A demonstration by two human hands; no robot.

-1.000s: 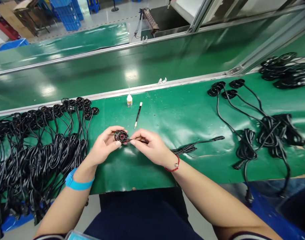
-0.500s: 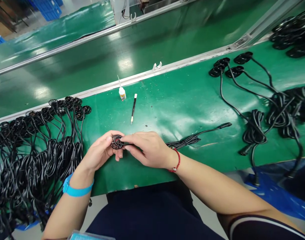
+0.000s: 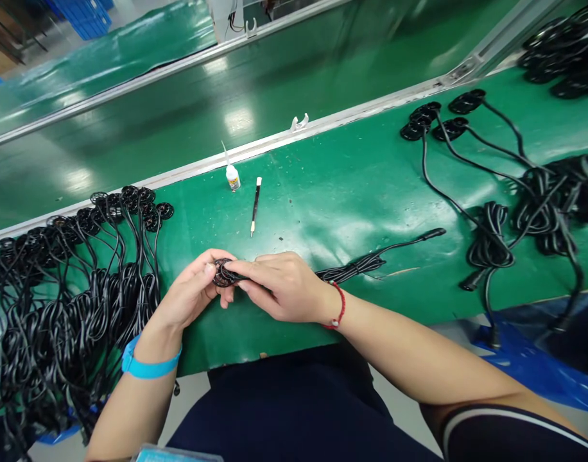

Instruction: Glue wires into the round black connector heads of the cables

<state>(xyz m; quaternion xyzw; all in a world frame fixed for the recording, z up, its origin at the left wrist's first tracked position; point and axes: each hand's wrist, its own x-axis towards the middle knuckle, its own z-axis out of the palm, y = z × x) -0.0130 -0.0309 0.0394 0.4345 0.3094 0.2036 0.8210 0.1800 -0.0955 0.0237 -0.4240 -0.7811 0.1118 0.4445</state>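
Observation:
Near the front edge of the green bench, my left hand (image 3: 192, 287) is closed on the rim of a small round black cable head (image 3: 223, 273) with an open, spoked face. Thumb and fingers grip it from the left. My right hand (image 3: 287, 287) pinches the head's right side, where its cord joins; the fingers cover that joint. From beneath my right wrist the bundled black cable (image 3: 354, 266) runs right across the bench and ends in a plug (image 3: 433, 234). Part of the cable is hidden under my right hand.
Many black cables with round heads (image 3: 82, 308) are heaped at left. More coiled cables (image 3: 491, 237) lie at right, with dark round parts (image 3: 561, 51) beyond. A small white bottle with a thin nozzle (image 3: 232, 178) and a black-and-white pen-like tool (image 3: 256, 206) lie ahead, before a metal rail (image 3: 188, 172).
The round head has tilted slightly between my hands, and the red seen inside it before no longer shows. Both hands keep their hold. The whole view has shifted a little.

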